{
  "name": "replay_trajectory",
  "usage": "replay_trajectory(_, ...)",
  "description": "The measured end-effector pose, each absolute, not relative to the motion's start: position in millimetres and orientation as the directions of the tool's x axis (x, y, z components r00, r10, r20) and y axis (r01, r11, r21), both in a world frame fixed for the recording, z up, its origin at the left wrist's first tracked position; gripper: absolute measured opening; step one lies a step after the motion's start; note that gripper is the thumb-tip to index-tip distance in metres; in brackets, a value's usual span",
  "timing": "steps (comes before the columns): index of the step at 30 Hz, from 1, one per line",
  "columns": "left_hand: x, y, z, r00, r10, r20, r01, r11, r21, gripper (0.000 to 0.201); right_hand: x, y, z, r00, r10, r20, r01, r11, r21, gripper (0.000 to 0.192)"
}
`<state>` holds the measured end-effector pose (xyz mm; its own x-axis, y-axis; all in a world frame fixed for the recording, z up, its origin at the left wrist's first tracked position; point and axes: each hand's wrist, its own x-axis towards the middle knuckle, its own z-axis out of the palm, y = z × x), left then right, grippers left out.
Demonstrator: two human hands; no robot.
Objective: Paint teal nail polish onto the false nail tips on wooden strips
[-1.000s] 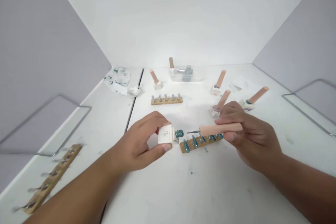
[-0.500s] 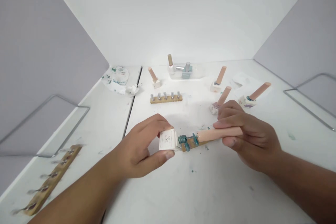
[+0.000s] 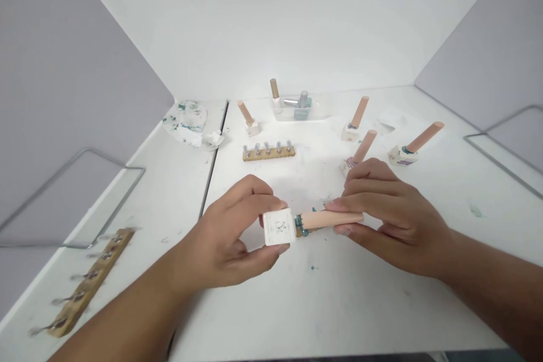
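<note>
So the white bottle (image 3: 279, 226) is held above the tabletop (image 3: 339, 305), tipped sideways, teal-smeared neck right at the end of the peach cap (image 3: 331, 219). Can't tell if it's fully seated. Left hand (image 3: 224, 232) has the bottle pinched by its edges, right hand (image 3: 394, 220) grips the cap, thumb below, fingers above. I'd keep both in one straight line and twist gently so nothing goes crooked, and watch the wooden strip (image 3: 314, 230) partly hidden behind them.
</note>
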<state>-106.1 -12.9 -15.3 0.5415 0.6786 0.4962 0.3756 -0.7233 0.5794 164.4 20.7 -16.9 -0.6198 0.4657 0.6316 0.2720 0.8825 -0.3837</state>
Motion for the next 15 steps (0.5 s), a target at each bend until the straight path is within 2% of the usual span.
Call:
replay_trajectory(3,-105.6,-13.5,-14.5,0.515,0.694,0.502,0.342,-0.704,0.622,0.041,166.4,19.0,-18.2,-0.626,0.478,0.616,0.325,0.878,-0.351,0.011)
replay_trajectory(9,-104.7,-11.6,-13.2,0.489,0.689,0.534,0.303,-0.709,0.637,0.044,168.4,19.4,-17.0,-0.630,0.476,0.614,0.392,0.877,-0.278,0.009)
replay_trajectory(15,-106.1,-11.9,-12.6,0.512,0.673,0.533,0.289,-0.720,0.632,0.046,165.3,18.6,-16.2,-0.645,0.494,0.583,0.385,0.869,-0.309,0.011)
